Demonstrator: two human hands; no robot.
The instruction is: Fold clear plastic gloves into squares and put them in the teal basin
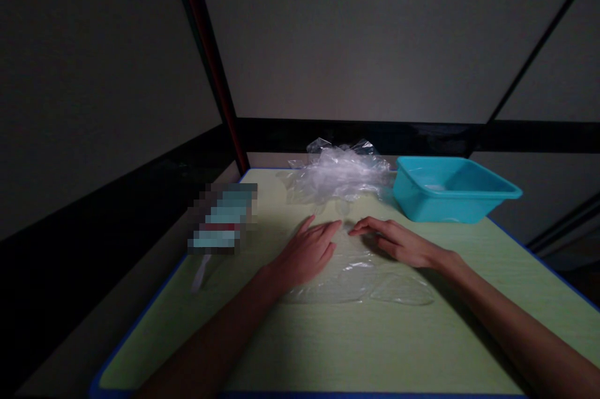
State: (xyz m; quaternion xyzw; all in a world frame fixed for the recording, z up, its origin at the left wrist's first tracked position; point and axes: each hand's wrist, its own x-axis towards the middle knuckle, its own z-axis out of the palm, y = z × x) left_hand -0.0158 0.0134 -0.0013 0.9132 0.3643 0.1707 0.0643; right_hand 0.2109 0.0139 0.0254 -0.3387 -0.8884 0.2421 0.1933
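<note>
A clear plastic bag or sheet (356,280) lies spread flat on the pale green table (328,349). My left hand (309,252) rests on its left part, palm down, fingers apart and pointing forward and right. Over its right part is my right hand (394,242), fingers apart and slightly bent, the fingertips pointing left, near those of my left hand. Neither hand grips anything. Beyond both hands sits a crumpled heap of clear plastic (340,174) at the table's far edge.
A turquoise plastic basin (450,205) stands at the far right of the table. Toward the left edge lies a blurred-out flat object (225,217) with a pale strap (200,274) at its near end. Walls rise behind and to the left.
</note>
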